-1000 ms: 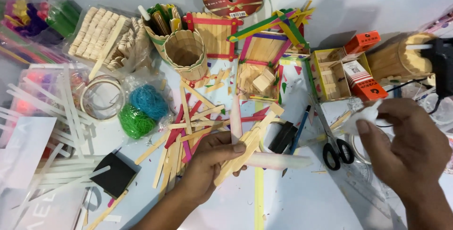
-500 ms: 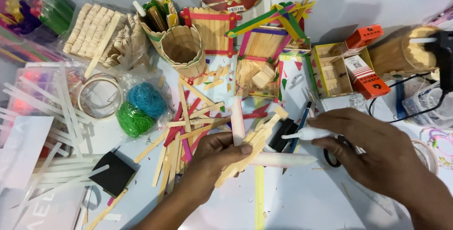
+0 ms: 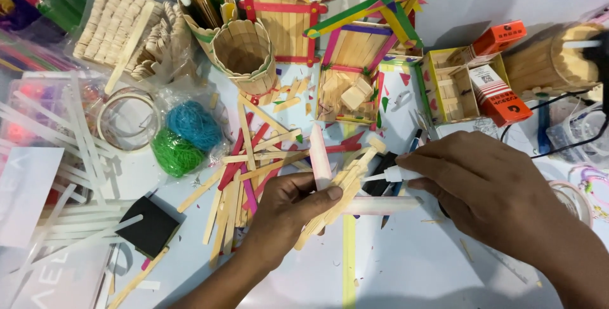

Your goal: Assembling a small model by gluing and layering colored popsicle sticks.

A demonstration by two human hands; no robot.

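My left hand (image 3: 292, 204) grips a small model built of wooden craft sticks (image 3: 339, 185), with a pale pink stick (image 3: 319, 157) standing up from it and a light stick (image 3: 380, 205) across it. My right hand (image 3: 482, 185) holds a small white glue tube (image 3: 390, 174), its nozzle pointing left and touching the model's upper end. Both hands are over the white table, just right of a loose pile of plain and coloured craft sticks (image 3: 247, 169).
Behind stand a round stick cup (image 3: 244, 55), a stick fence panel (image 3: 285, 26), a stick house (image 3: 355, 68), a yellow box (image 3: 450, 84) and orange packets (image 3: 498, 93). Blue and green thread bundles (image 3: 184, 138), a tape ring (image 3: 130, 118), black foam (image 3: 149, 226) and clear strips lie left.
My right hand came in from the right edge, took up the white glue tube and brought its nozzle to the stick model. The left hand kept holding the model.
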